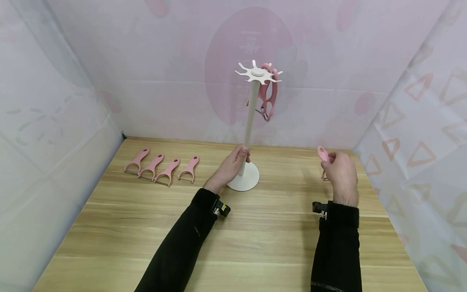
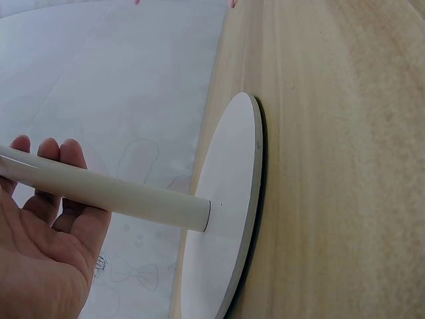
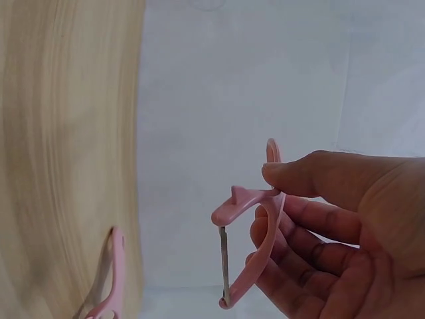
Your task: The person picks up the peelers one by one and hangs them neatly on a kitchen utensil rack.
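Observation:
My left hand (image 1: 230, 167) grips the lower pole of a white stand (image 1: 249, 121), just above its round base (image 1: 245, 178). In the left wrist view the fingers curl around the pole (image 2: 119, 193). Two pink peelers (image 1: 273, 99) hang from the hooks at the right of the stand's top. Off to the right, my right hand (image 1: 341, 172) pinches a pink Y-shaped peeler (image 1: 322, 153) by its handle, above the table. The right wrist view shows the peeler (image 3: 265, 246) with its blade end free of the fingers.
Several pink peelers (image 1: 167, 171) lie in a row on the wooden table (image 1: 233, 243) at the left. Another pink peeler (image 3: 117, 276) lies on the table in the right wrist view. Pale printed cloth walls (image 1: 164, 109) enclose the table's back and sides.

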`<state>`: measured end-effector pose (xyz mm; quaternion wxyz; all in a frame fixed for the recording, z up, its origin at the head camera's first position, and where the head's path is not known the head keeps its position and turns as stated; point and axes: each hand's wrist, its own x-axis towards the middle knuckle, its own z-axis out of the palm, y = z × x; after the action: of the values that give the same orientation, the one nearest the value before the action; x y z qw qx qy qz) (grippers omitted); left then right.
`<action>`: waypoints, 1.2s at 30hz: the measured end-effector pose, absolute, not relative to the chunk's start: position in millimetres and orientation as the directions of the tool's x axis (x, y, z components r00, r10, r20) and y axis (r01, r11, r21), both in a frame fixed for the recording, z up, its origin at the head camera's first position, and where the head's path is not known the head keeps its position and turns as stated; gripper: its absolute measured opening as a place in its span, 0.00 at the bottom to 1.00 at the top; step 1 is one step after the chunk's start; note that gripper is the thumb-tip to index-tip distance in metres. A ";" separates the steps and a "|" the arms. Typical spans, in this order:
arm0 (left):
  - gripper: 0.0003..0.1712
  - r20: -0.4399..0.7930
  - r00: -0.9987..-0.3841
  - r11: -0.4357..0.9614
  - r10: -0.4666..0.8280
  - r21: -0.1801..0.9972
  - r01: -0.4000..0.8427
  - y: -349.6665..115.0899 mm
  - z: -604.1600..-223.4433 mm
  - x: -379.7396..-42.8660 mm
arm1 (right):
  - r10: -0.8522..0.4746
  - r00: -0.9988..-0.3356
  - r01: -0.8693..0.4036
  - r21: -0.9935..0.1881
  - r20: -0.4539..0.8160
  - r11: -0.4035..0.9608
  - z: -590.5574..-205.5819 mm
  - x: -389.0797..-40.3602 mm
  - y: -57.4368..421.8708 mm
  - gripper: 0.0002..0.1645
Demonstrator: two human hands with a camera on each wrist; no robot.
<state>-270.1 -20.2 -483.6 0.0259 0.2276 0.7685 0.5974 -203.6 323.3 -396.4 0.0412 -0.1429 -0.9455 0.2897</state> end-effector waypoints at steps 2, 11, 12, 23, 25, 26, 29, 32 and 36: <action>0.28 0.236 -0.893 0.178 0.383 0.930 0.322 -20.4 -483.5 -270.1 | 0.294 -0.956 0.239 -0.556 0.010 0.796 -393.7 -202.8 321.4 0.28; 0.26 0.233 -0.896 0.172 0.379 0.933 0.316 -20.4 -481.4 -268.1 | 0.300 -0.950 0.206 -0.555 0.082 0.806 -382.3 -199.5 312.0 0.28; 0.26 0.232 -0.897 0.169 0.377 0.935 0.313 -20.2 -481.2 -268.2 | 0.301 -0.949 0.201 -0.557 0.092 0.806 -380.8 -199.0 310.5 0.28; 0.25 0.237 -0.899 0.169 0.368 0.934 0.315 -18.9 -483.0 -270.0 | 0.301 -0.937 0.152 -0.572 0.175 0.806 -364.6 -191.9 292.8 0.28; 0.25 0.239 -0.897 0.169 0.372 0.933 0.318 -19.4 -483.5 -270.1 | 0.302 -0.934 0.142 -0.575 0.193 0.806 -362.2 -190.7 289.3 0.28; 0.25 0.240 -0.896 0.171 0.374 0.932 0.321 -19.8 -483.5 -270.0 | 0.303 -0.932 0.137 -0.577 0.201 0.805 -360.9 -190.1 287.7 0.27; 0.26 0.243 -0.892 0.182 0.382 0.926 0.330 -20.2 -483.5 -270.1 | 0.301 -0.926 0.118 -0.584 0.228 0.803 -357.3 -188.3 282.7 0.27; 0.27 0.239 -0.891 0.198 0.386 0.922 0.333 -20.5 -482.2 -269.0 | 0.296 -0.921 0.097 -0.586 0.254 0.804 -353.6 -186.5 277.2 0.27; 0.31 0.231 -0.891 0.213 0.390 0.919 0.331 -21.2 -481.4 -268.3 | 0.296 -0.911 0.075 -0.589 0.287 0.804 -348.1 -184.2 269.1 0.28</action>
<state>-268.3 -21.2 -481.4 0.0253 0.2316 0.7784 0.5830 -184.2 269.1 -348.1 0.1858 -0.0995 -0.9315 0.2966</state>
